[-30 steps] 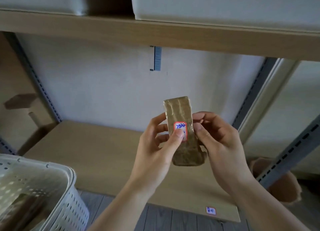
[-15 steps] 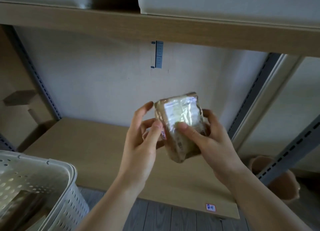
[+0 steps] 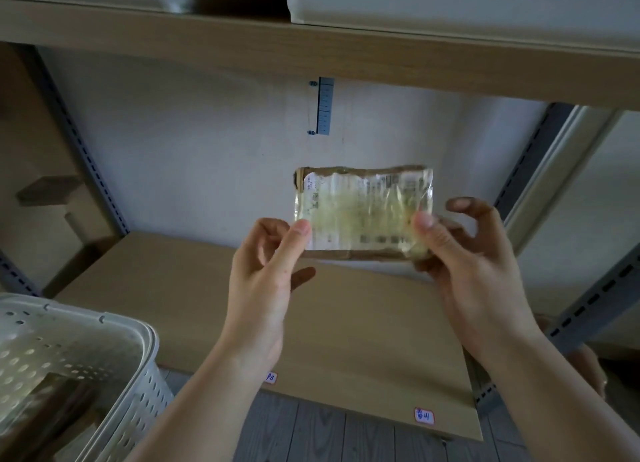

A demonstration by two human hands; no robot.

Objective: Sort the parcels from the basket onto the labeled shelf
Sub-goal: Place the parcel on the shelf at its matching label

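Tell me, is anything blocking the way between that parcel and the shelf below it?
Nothing visible does. The parcel, held by the left hand and right hand, hangs above the bare shelf board; the basket sits off to the left.

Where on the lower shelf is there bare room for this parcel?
The lower wooden shelf board shows bare from the left upright to the right one, under both hands. The white perforated basket crowds the lower left, off the board.

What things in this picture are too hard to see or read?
- Head view: printing on the parcel label is blurred, unreadable.
- Head view: basket contents are dark and cut off by the left and bottom edges.
- Head view: one shelf label is partly hidden by the left hand's forearm.
- Head view: the right hand covers the parcel's lower right corner.
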